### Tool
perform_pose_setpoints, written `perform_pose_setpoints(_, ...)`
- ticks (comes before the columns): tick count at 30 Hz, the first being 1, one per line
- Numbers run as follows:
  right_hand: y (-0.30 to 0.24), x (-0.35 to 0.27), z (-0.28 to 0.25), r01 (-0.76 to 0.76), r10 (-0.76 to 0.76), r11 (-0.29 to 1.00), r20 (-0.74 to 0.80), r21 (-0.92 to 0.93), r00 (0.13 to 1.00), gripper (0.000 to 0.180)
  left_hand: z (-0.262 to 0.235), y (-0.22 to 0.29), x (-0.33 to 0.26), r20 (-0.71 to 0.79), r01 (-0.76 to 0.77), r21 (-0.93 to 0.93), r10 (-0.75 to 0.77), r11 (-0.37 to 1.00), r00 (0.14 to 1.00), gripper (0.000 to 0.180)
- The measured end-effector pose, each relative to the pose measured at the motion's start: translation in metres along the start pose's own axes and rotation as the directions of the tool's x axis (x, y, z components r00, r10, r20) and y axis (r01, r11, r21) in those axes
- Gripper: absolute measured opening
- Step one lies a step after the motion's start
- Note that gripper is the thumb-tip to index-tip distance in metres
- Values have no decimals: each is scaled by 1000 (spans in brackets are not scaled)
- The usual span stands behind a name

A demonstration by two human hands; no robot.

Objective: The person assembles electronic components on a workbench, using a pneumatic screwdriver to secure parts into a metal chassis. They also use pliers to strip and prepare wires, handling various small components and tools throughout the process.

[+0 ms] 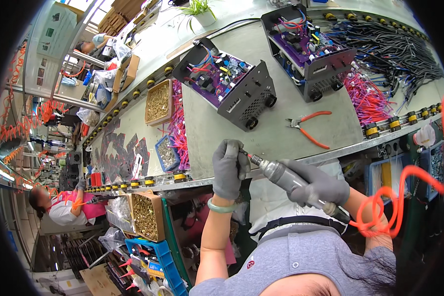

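Observation:
My right hand (325,183), in a grey glove, is wrapped round a pneumatic screwdriver (282,176) whose tip points left. An orange coiled air hose (380,212) runs from its rear end. My left hand (227,167), also gloved, is closed, with thumb and forefinger pinched at the driver's tip; whatever sits between them is too small to make out. Beyond my hands, a black metal chassis (251,98) with a purple circuit board stands tilted on a grey board (202,153). A second chassis (325,66) stands to its right. Orange-handled cutting pliers (311,122) lie open nearby.
Pink-red wires (367,101) and black cables (385,49) lie at right. Left are a box of small brass-coloured parts (159,102) and a blue tray (167,154). Roller rails (375,130) edge the bench. A blue crate (165,261) stands below; a co-worker (69,206) is far left.

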State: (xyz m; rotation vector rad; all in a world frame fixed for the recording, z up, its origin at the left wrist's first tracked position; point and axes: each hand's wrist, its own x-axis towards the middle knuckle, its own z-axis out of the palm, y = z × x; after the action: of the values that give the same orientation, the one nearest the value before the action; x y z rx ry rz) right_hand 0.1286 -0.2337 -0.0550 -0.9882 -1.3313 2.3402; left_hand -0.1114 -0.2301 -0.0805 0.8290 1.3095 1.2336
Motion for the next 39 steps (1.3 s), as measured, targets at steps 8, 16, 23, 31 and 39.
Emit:
perform_pose_setpoints(8, 14, 2, -2, 168, -180, 963, -37, -213, 983, 89, 11, -1, 2, -75, -27, -13, 26, 1000, 997, 32)
perform_pose_setpoints(16, 13, -1, -2, 168, -213, 910, -78, -380, 974, 91, 16, -6, 5, -83, 19, 39, -16, 999, 996, 32)
perform_pose_setpoints(23, 12, 12, -5, 222, -262, 950, -174, -221, 949, 89, 1, -19, 60, -253, -110, -134, 73, 985, 965, 50)
perform_pose_setpoints(31, -3, 23, -3, 147, -138, 988, -158, 48, 978, 85, -15, -31, 121, -109, -154, -321, 125, 934, 986, 29)
perform_pose_setpoints(39, -9, 28, -5, 155, -145, 987, -175, 47, 974, 81, -13, -40, 123, -59, -170, -428, 160, 887, 985, 30)
